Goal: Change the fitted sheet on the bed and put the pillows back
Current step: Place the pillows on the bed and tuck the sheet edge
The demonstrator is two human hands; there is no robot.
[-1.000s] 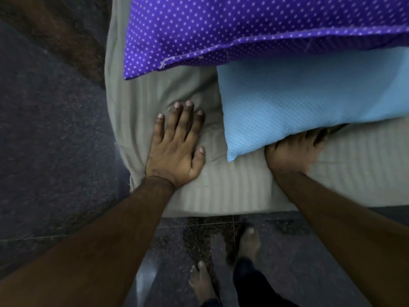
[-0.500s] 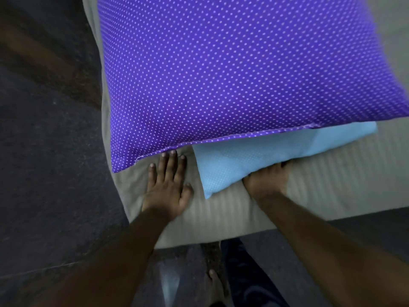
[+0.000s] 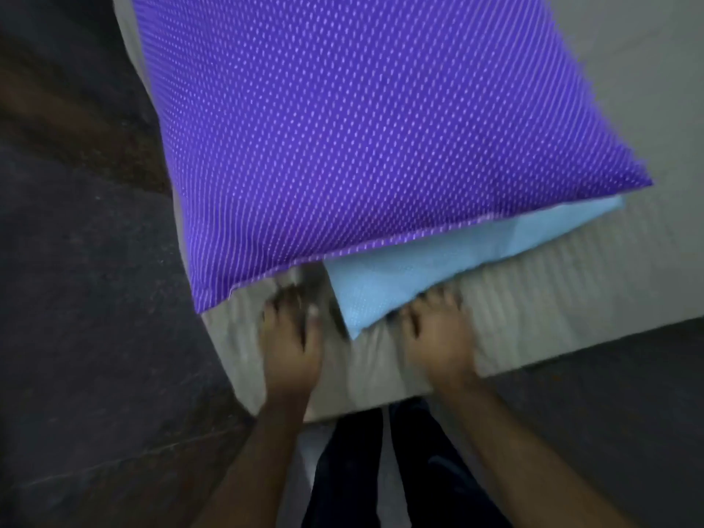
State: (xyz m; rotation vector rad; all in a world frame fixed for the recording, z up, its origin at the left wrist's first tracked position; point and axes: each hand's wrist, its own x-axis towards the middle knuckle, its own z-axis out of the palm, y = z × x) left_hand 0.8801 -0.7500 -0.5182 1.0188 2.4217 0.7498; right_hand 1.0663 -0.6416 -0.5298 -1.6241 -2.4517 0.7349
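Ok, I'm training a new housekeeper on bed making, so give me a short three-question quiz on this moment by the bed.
1. True or false: the purple dotted pillow lies on top of the light blue pillow.
2. Multiple choice: the left hand rests on A) the floor, B) the grey striped sheet, C) the purple dotted pillow.
3. Fill in: the right hand meets the lower edge of the ____ pillow.

Key
1. True; only a strip and corner of the blue one show beneath it.
2. B, just below the purple pillow's corner.
3. Light blue; motion blur hides how its fingers lie.
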